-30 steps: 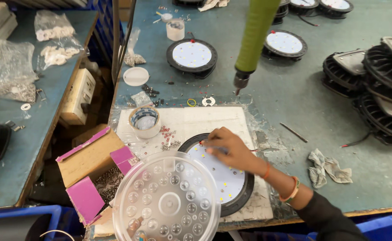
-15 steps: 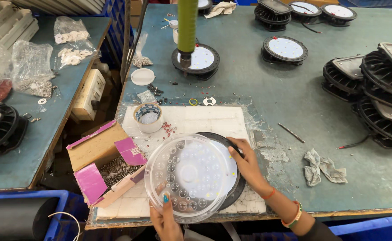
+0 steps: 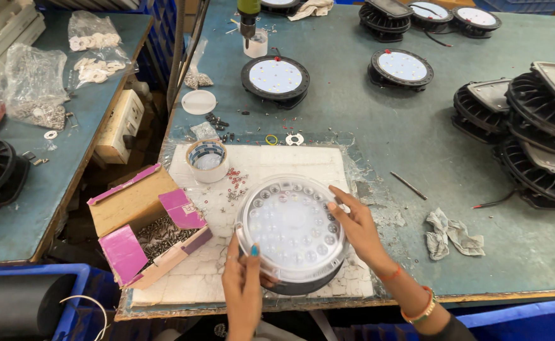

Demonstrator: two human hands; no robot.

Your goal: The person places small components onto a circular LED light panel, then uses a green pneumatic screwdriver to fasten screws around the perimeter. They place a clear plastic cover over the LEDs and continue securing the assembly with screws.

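A clear round lens cover [image 3: 290, 227] with many small domes lies on top of a black round lamp body [image 3: 302, 285] on the white foam pad [image 3: 277, 164]. My left hand [image 3: 242, 284] grips the cover's near left rim, thumb on top. My right hand [image 3: 356, 224] holds the cover's right rim with fingers spread along the edge. The lamp's light board is hidden under the cover.
An open pink-flapped cardboard box of screws [image 3: 157, 230] sits left of the pad. A tape roll [image 3: 206, 160] and loose screws [image 3: 234, 183] lie behind. Finished lamps [image 3: 276, 77], black heat-sink housings [image 3: 536, 132], a crumpled rag [image 3: 451, 233] and a hanging screwdriver [image 3: 248, 16] surround.
The clear cover came from near my body onto the lamp body. My right hand moved from the light board to the cover's right rim. The hanging screwdriver now appears farther back.
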